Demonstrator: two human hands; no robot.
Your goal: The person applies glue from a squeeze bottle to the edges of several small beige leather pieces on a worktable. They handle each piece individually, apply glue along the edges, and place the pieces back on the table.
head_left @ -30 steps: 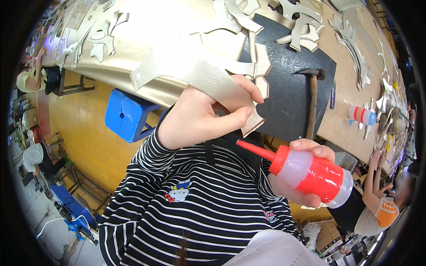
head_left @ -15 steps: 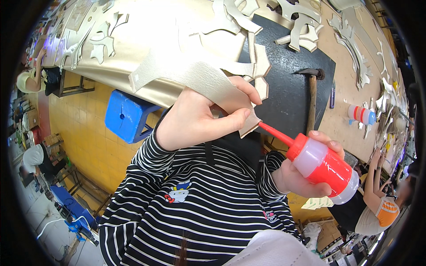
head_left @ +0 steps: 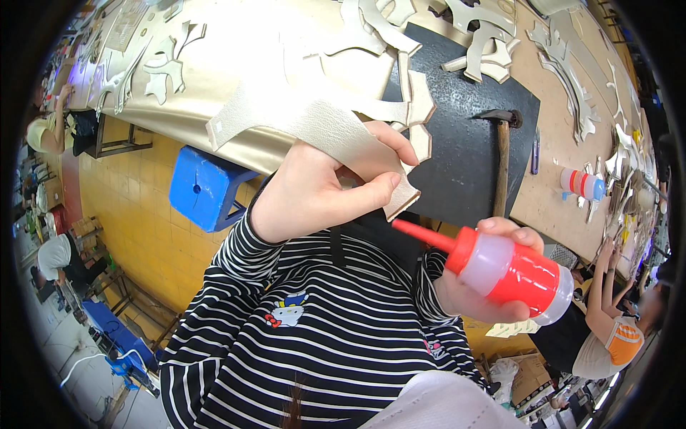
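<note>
My left hand (head_left: 321, 189) pinches a curved, pale cream leather piece (head_left: 332, 129) between thumb and fingers, its narrow end pointing right and down. In my right hand (head_left: 479, 286) lies a squeeze bottle (head_left: 504, 272) with a red cap, a red band and a long tapered red nozzle. The nozzle's tip sits just below the end of the leather piece, with a small gap between them. Beyond both hands, a hammer (head_left: 502, 157) with a wooden handle rests on a black mat (head_left: 457, 136).
Several cut cream pieces (head_left: 493, 53) lie around the mat on the table (head_left: 557, 186). A second bottle (head_left: 582, 184) lies on its side at the right, near a slim purple tool (head_left: 535, 156). On the yellow floor at left stands a blue stool (head_left: 204, 187). Other people (head_left: 607, 322) are at both sides.
The bottle in my right hand has shifted left and slightly down, and its nozzle tip has come off the leather's end edge to below it. My left hand has barely moved.
</note>
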